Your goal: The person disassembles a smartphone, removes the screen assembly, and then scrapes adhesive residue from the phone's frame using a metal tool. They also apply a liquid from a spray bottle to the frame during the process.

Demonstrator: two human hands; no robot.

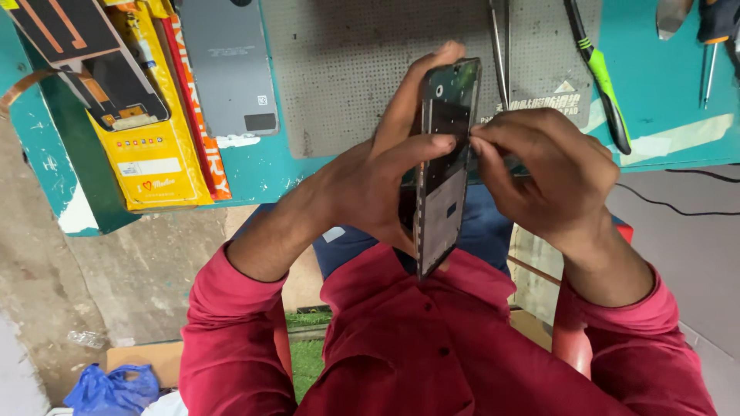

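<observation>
One yellow box point(150, 146) and one grey back cover point(227, 65) are laid on the teal worktop point(663, 92), left of the phone frame point(443, 162). The one frame is gripped upright by the left hand point(370, 185). Its edge is pinched by the right hand point(551, 177). One green-handled tool point(601, 77) is seen right of it.

Your left hand point(370, 181) hides the phone frame's point(445, 166) left edge, and your right hand point(551, 173) covers whatever its fingertips pinch there. The top edge cuts off the screwdriver point(713, 31), tweezers point(499, 46) and grey back cover point(227, 65).
</observation>
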